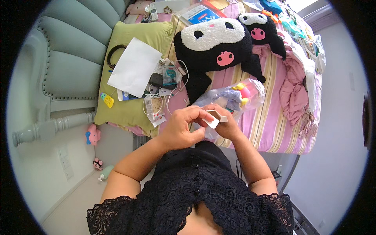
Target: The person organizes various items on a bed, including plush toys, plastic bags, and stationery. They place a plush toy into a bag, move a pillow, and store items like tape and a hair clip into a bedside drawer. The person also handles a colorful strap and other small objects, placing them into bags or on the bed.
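Close in front of my body, both hands meet around a small white cardboard box (212, 123). Its end is open, with a flap standing out and a brownish inside showing. My right hand (227, 125) wraps round the box from the right. From the left, my left hand (184, 127) pinches the box's flap between thumb and fingers. Most of the box is hidden by the hands. Just beyond them lies a clear plastic bag (254, 92) with a grey-blue plush toy (231, 98) and yellow and pink parts inside.
The striped bed (260, 135) holds a large black-and-white plush cushion (211, 43) and a smaller matching one (258, 29). On a green pillow (135, 33) lie a white paper sheet (135, 67), cables and small packets. Pink fabric (293, 94) is bunched at right; a padded headboard (74, 51) stands left.
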Demonstrator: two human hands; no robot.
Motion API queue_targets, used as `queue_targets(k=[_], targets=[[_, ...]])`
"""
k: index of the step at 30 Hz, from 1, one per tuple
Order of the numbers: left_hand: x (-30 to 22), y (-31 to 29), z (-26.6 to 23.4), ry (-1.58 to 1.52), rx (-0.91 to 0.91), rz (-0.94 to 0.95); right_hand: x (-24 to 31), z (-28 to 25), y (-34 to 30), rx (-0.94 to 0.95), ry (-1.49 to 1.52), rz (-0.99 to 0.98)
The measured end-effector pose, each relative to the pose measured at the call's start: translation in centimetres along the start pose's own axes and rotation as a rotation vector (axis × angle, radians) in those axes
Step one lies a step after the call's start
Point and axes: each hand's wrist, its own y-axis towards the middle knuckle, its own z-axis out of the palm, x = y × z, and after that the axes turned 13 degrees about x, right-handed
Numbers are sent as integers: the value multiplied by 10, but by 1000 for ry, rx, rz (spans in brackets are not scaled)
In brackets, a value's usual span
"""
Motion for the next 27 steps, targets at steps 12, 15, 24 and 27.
queue_targets(k=[12,15,24,27], targets=[[175,-8,-12,12,-665,-244,-25,-24,-95,-527,823,221],[248,12,-104,9,-992,-283,-25,-25,-79,-587,931,215],[332,96,-227,683,-937,-820,-41,-2,-78,-569,654,284],[331,83,-240,487,-783,-783,-42,-5,-76,-618,669,286]])
